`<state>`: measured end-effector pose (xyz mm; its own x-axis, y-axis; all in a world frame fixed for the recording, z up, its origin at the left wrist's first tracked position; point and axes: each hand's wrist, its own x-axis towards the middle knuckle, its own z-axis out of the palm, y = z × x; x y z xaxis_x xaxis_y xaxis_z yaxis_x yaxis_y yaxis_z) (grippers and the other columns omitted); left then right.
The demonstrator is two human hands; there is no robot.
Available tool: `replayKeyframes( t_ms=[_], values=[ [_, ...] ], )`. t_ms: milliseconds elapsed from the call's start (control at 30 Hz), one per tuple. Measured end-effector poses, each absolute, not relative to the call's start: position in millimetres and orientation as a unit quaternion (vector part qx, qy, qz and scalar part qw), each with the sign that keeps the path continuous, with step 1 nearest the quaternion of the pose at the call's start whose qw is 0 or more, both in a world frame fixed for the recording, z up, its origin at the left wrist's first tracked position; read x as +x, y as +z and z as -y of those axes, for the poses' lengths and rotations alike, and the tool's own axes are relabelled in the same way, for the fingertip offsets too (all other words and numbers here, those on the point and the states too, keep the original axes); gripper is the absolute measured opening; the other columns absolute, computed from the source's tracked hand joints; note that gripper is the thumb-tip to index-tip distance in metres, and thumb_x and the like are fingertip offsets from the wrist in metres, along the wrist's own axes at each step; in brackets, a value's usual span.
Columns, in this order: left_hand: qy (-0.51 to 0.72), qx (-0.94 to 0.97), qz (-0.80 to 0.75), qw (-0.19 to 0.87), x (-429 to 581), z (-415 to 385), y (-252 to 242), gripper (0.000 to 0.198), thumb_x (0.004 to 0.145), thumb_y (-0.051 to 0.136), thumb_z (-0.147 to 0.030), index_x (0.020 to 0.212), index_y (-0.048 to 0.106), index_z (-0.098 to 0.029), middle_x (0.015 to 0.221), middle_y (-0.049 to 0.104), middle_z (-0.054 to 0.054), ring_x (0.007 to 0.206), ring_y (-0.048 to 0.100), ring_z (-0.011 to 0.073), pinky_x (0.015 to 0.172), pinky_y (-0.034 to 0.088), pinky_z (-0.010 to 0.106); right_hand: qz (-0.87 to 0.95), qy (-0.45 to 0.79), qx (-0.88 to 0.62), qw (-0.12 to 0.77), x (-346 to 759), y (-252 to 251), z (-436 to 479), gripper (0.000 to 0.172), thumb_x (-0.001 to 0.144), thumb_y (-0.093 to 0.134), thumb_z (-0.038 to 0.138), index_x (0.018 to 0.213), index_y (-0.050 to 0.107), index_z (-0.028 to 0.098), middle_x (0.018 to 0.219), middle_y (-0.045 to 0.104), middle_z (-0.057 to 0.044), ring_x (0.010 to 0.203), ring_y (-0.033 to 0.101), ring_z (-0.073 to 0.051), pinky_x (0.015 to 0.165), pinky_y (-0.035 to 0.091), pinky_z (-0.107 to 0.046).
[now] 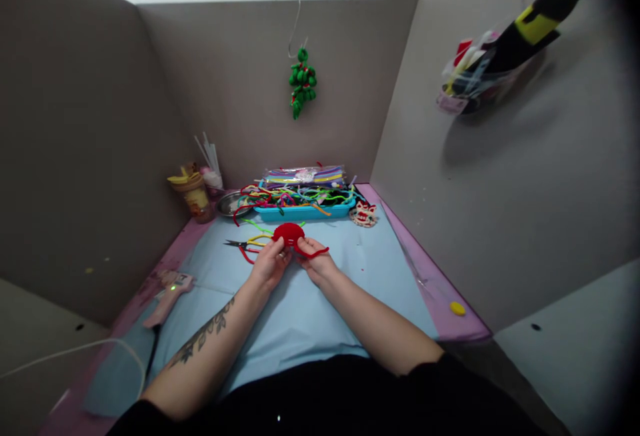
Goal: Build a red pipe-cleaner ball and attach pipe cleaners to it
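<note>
Between both hands, above the blue cloth, is a rounded red fuzzy piece (289, 234) that looks made of pipe cleaner. A loose red strand runs from it to the right across my right hand. My left hand (271, 261) pinches its lower left edge. My right hand (313, 259) grips the lower right edge, fingers partly hidden underneath. Just left of the piece lie scissors (243, 247) with yellow and red handles, their blades pointing left. A bright green pipe cleaner (257, 226) lies behind them.
A blue tray (305, 212) of tangled pipe cleaners stands at the back, beside a metal dish (235, 204) and a beige-and-red piece (363, 215). A pink glue gun (169, 296) with a green light lies left. Grey partitions (280, 89) enclose the table. A yellow disc (457, 309) sits right.
</note>
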<state>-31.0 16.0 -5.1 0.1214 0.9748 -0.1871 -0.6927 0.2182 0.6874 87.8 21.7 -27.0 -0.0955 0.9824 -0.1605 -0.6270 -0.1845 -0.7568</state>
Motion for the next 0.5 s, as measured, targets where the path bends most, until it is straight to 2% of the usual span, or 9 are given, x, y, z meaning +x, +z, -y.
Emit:
replayKeyframes(
  t_ms=[200,367,500],
  values=[
    [0.573,0.249,-0.327,0.709,-28.7,-10.8,-2.2,0.029,0.065,0.081,-0.023,0.09,0.068,-0.015,0.079,0.07,0.001,0.063,0.06,0.0081,0.061,0.047,0.02,0.239,0.68,-0.318,0.616,88.5,-23.6,-19.0,0.04,0.05,0.087,0.043,0.062,0.056,0.019,0.055,0.059,0.004,0.052,0.049,-0.009,0.052,0.036,-0.023],
    [0.581,0.297,-0.333,0.68,-26.0,-8.5,-3.3,0.034,0.064,0.081,-0.022,0.095,0.068,-0.016,0.094,0.072,0.004,0.079,0.064,0.0121,0.068,0.047,0.022,0.281,0.636,-0.335,0.636,84.8,-26.9,-19.2,0.04,0.055,0.082,0.048,0.061,0.055,0.019,0.054,0.053,0.005,0.051,0.041,-0.008,0.052,0.03,-0.023],
    [0.603,0.304,-0.343,0.653,-23.8,-10.0,-6.8,0.034,0.066,0.079,-0.027,0.096,0.066,-0.016,0.092,0.072,0.005,0.08,0.065,0.0136,0.072,0.047,0.024,0.332,0.592,-0.359,0.641,82.3,-27.8,-17.7,0.041,0.059,0.078,0.051,0.057,0.052,0.02,0.052,0.05,0.006,0.051,0.037,-0.008,0.052,0.027,-0.023]
  ],
)
